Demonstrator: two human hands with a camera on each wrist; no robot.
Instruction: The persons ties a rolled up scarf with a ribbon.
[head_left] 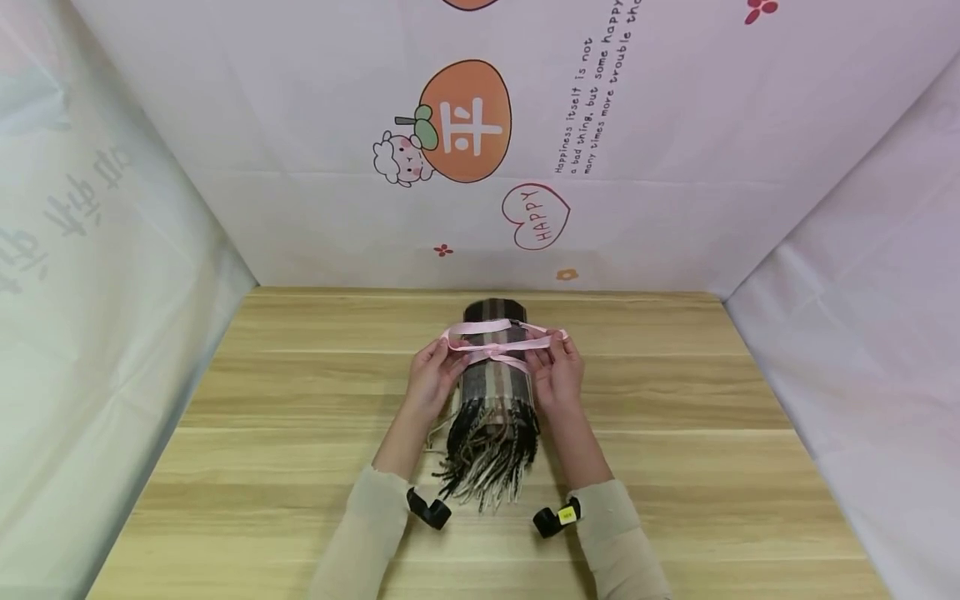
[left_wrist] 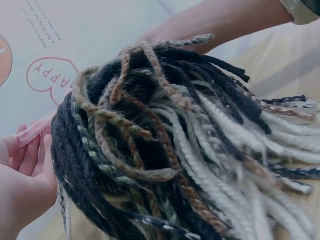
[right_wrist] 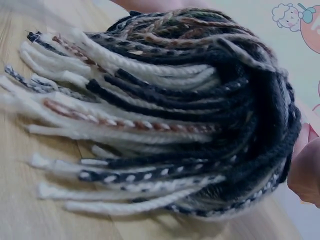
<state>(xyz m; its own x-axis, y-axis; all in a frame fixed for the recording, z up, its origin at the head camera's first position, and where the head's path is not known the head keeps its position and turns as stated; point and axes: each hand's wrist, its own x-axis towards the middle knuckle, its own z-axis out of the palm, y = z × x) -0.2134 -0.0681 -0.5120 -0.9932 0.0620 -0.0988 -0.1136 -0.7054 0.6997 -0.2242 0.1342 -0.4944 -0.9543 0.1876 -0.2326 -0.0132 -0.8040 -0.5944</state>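
Note:
A rolled plaid scarf lies on the wooden table with its black, white and brown fringe toward me. Round its middle runs a pink ribbon, crossed or knotted on top. My left hand pinches a loop of the ribbon at the scarf's left side. On the right side, my right hand pinches another stretch of it between thumb and fingers. Fringe fills most of both wrist views. In the left wrist view the ribbon shows at the left fingertips; the right wrist view mostly hides the right hand.
The wooden table extends on both sides of the scarf. Behind it stands a white printed backdrop, with white sheets at left and right. A black wrist camera sits at the left cuff, another at the right.

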